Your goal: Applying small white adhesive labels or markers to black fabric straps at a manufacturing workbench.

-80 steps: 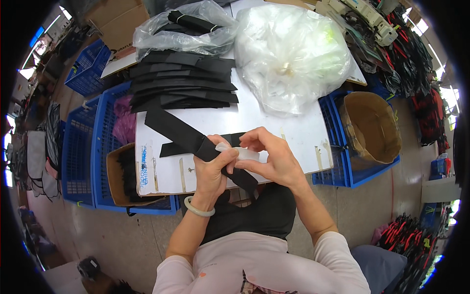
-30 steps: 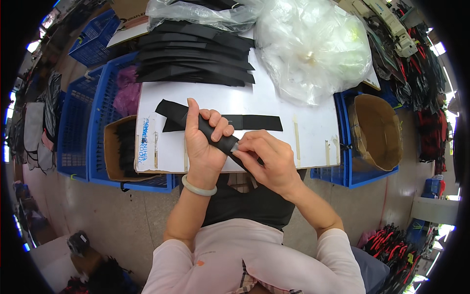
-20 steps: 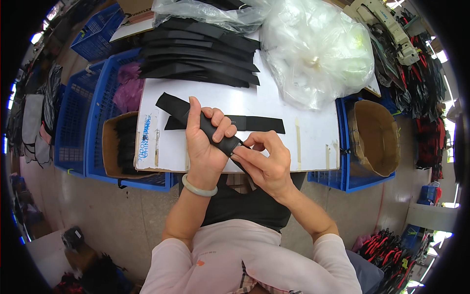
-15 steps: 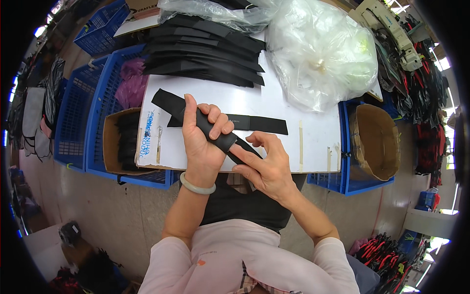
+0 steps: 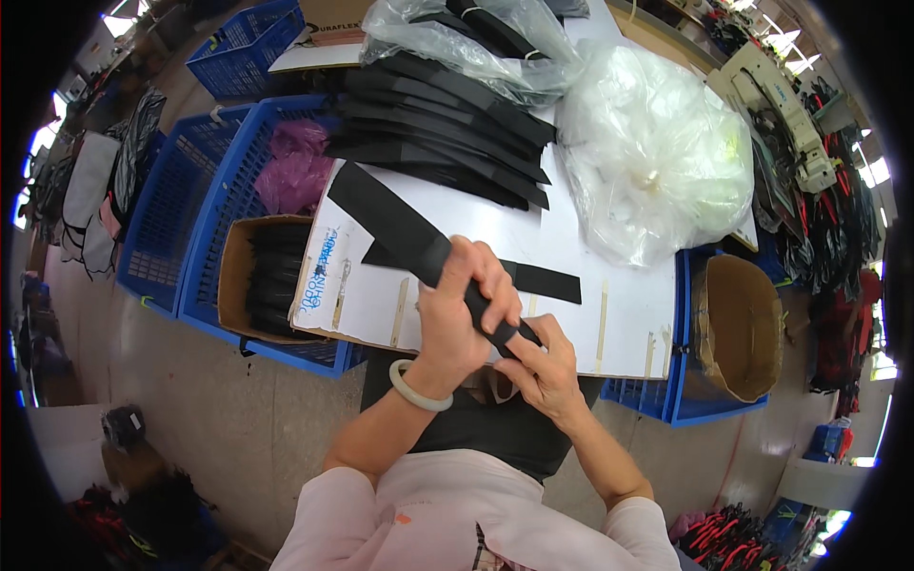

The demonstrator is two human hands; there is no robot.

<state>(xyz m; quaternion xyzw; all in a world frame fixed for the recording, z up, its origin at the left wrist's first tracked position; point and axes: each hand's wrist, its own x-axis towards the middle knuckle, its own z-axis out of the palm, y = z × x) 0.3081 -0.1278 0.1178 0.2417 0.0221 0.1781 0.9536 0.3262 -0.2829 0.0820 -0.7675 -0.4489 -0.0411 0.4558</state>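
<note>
Both my hands hold one wide black fabric strap (image 5: 390,221), slanting over the near part of the white tabletop. My left hand (image 5: 464,306) is wrapped round its middle, thumb on top. At the strap's lower right end, my right hand (image 5: 545,371) pinches it between thumb and fingers. The far end of the strap sticks out past my left hand toward the upper left. Beneath it lies a second black strap (image 5: 547,283) on the table, partly covered by my left hand. A pile of similar black straps (image 5: 438,124) is spread at the table's back left.
Clear plastic bags (image 5: 657,157) stand at the back of the white table (image 5: 628,324). Blue crates (image 5: 214,200) flank it, with a strap-filled carton (image 5: 233,285) on the left and another carton (image 5: 738,324) on the right. A sewing machine (image 5: 781,124) is at the far right.
My left hand has slid along the strap toward its near end and now wraps its middle. My right fingers have closed on the end. More of the strap shows at upper left; the view has shifted.
</note>
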